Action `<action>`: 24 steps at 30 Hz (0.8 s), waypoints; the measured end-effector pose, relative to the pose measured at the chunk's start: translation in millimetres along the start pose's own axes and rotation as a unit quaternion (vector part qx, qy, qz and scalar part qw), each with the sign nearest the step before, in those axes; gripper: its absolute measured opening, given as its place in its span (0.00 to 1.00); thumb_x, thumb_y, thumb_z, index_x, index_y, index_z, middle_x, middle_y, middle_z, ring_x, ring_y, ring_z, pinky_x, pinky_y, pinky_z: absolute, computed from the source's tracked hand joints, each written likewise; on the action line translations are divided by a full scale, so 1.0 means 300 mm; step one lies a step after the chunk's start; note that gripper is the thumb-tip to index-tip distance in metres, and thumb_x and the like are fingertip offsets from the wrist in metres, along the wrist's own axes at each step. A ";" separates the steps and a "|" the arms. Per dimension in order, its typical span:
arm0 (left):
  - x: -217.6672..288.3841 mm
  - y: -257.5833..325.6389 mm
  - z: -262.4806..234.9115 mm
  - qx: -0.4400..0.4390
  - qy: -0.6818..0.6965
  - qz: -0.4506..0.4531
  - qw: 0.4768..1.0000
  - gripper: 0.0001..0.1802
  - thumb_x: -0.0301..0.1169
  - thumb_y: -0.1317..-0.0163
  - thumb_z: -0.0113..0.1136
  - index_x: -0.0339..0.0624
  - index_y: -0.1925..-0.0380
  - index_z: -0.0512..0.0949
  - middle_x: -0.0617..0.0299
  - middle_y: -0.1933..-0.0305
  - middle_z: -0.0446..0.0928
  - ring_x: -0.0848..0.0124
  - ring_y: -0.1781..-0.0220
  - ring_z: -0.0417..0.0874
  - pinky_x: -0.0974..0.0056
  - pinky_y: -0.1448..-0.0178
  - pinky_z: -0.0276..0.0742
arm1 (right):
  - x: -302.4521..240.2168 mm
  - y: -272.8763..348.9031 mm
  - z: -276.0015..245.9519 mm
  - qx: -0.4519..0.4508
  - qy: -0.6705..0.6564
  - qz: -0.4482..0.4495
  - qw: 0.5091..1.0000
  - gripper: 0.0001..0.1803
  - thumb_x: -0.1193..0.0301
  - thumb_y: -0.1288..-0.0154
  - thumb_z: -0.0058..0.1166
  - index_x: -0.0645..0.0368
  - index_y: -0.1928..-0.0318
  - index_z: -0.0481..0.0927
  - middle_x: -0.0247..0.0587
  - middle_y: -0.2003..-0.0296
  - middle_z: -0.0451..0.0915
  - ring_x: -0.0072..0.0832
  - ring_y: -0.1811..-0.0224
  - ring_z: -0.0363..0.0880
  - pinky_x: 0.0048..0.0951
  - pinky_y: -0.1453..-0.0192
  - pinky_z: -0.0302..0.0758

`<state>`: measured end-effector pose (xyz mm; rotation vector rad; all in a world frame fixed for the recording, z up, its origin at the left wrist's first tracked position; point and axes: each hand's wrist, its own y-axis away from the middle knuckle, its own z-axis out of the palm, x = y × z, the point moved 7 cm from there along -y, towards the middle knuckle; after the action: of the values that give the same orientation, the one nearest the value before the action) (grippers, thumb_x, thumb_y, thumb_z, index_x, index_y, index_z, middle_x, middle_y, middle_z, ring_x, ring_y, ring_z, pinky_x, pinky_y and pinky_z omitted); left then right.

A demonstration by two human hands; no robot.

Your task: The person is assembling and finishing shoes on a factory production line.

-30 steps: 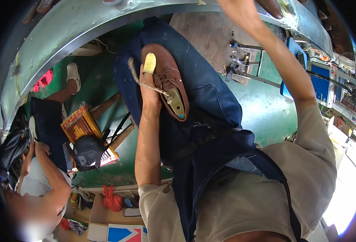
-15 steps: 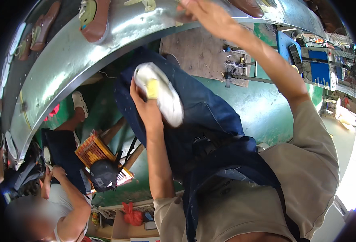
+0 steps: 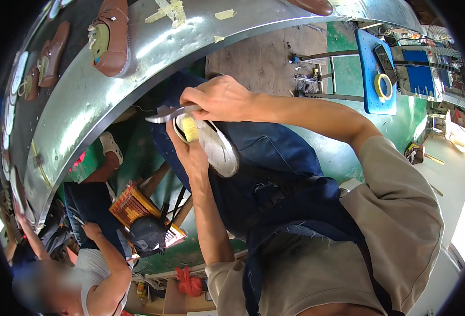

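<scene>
Shoe with a long white textured sole (image 3: 218, 148) is gripped sole-up by our left hand (image 3: 192, 157), long axis slanting far-left to near-right, while our right hand (image 3: 224, 99), clenched round a curved silvery metal tool (image 3: 176, 113), sits right at the shoe's far end, contact tbh unclear.

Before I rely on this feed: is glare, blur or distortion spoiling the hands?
Head view: right hand, left hand and shoe read fairly clearly; same view: glare streaks the metal table, far right blows out white; same view: the table's edge bows, a co-worker's head is blurred.
</scene>
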<state>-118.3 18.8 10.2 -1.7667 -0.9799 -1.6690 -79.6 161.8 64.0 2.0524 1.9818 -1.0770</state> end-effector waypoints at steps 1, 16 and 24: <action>0.000 0.005 -0.005 0.008 0.016 0.003 1.000 0.30 0.31 0.21 0.50 0.36 0.24 0.58 0.51 0.29 0.69 0.65 0.30 0.72 0.62 0.26 0.66 | 0.000 -0.002 0.000 0.009 0.000 -0.008 1.000 0.15 0.65 0.36 0.65 0.57 0.55 0.77 0.41 0.71 0.85 0.43 0.69 0.86 0.40 0.66 0.80; 0.084 0.079 -0.066 0.030 0.048 0.094 0.994 0.27 0.32 0.24 0.53 0.32 0.30 0.67 0.52 0.35 0.75 0.67 0.37 0.78 0.62 0.29 0.69 | -0.124 0.249 -0.020 -0.336 -0.498 0.352 0.718 0.27 0.49 0.18 0.45 0.64 0.46 0.77 0.45 0.50 0.85 0.27 0.53 0.85 0.29 0.55 0.85; 0.051 0.072 -0.076 0.033 0.053 0.139 0.988 0.24 0.29 0.27 0.51 0.32 0.33 0.70 0.51 0.34 0.75 0.64 0.36 0.78 0.60 0.28 0.70 | -0.121 0.231 -0.014 -0.315 -0.194 0.257 0.893 0.22 0.53 0.19 0.46 0.62 0.51 0.74 0.59 0.68 0.82 0.59 0.63 0.82 0.53 0.62 0.76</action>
<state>-115.6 -9.6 30.2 -1.6671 -0.6983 -1.5186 -11.9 122.9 59.1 1.6756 1.2480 -0.5618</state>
